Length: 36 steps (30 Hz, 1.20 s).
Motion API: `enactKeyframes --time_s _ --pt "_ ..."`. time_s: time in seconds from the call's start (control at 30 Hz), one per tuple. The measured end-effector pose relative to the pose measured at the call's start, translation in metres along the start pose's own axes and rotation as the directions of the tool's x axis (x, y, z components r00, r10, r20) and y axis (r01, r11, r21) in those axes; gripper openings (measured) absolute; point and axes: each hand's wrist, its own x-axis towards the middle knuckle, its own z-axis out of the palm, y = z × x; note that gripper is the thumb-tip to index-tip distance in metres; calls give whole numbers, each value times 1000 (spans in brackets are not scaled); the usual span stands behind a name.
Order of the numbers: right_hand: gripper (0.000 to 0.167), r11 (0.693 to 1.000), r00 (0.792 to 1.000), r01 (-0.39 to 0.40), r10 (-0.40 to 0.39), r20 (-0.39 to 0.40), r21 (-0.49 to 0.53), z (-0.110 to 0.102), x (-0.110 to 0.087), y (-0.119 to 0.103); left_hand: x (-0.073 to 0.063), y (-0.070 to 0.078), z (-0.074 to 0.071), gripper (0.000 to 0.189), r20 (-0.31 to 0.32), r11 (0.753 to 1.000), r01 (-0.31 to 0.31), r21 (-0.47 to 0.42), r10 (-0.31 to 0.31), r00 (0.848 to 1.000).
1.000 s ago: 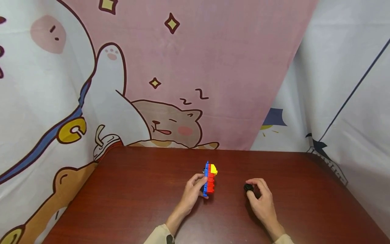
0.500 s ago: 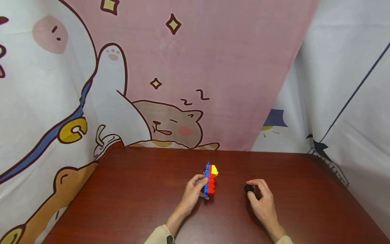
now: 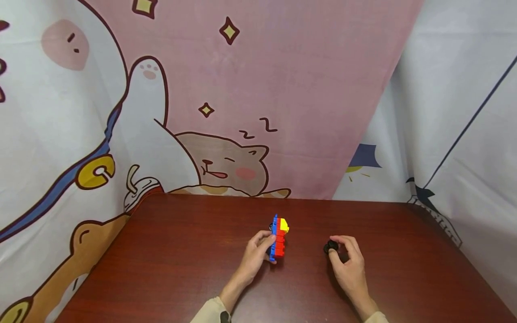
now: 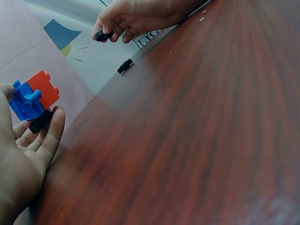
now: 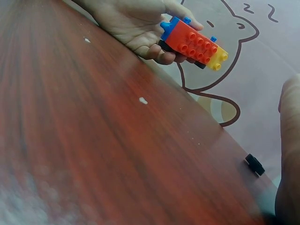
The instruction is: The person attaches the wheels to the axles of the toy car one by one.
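Observation:
A toy brick car (image 3: 279,242) with a blue base, red studded bricks and a yellow brick at its far end is gripped by my left hand (image 3: 253,258). In the left wrist view a black wheel (image 4: 40,122) shows under its blue base (image 4: 29,101), close to the fingers. To the right, my right hand (image 3: 350,264) pinches a loose black wheel (image 4: 104,35) between thumb and fingers, above the table. Below it a second black wheel (image 4: 125,65) rests on the tabletop; the right wrist view also has this table wheel (image 5: 254,164).
Both hands are over a dark red-brown wooden table (image 3: 181,269). A cloth with cartoon animals (image 3: 234,166) hangs behind it, and pale cloth (image 3: 464,179) hangs on the right. Small white specks (image 5: 143,100) dot the tabletop.
My right hand has shifted slightly up and right, and the pinched wheel now shows apart from the one on the table. The left hand and toy car have hardly moved.

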Motion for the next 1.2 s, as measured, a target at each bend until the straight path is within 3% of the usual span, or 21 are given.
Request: enactKeyframes --time_s 0.23,0.43,0.57,0.73,1.03,1.2 --pt "34 1000 1000 1 -1 -7 -5 0 1 2 0 0 0 38 -2 1000 0 3 0 1000" --pt "37 1000 1000 -4 5 -16 22 7 -4 21 0 0 -1 38 -5 1000 4 9 -4 1000" --pt "37 999 1000 -6 5 30 34 13 -9 31 0 1 0 38 -6 1000 3 7 -3 1000" --pt "37 998 997 -9 4 74 56 19 -12 28 0 2 2 37 -7 1000 4 4 -4 1000" --pt "38 1000 998 -21 19 53 22 24 -13 23 0 2 1 37 -8 1000 3 7 -3 1000" --pt "37 999 994 -10 5 106 48 31 -14 18 0 2 1 37 -5 1000 6 7 -6 1000"
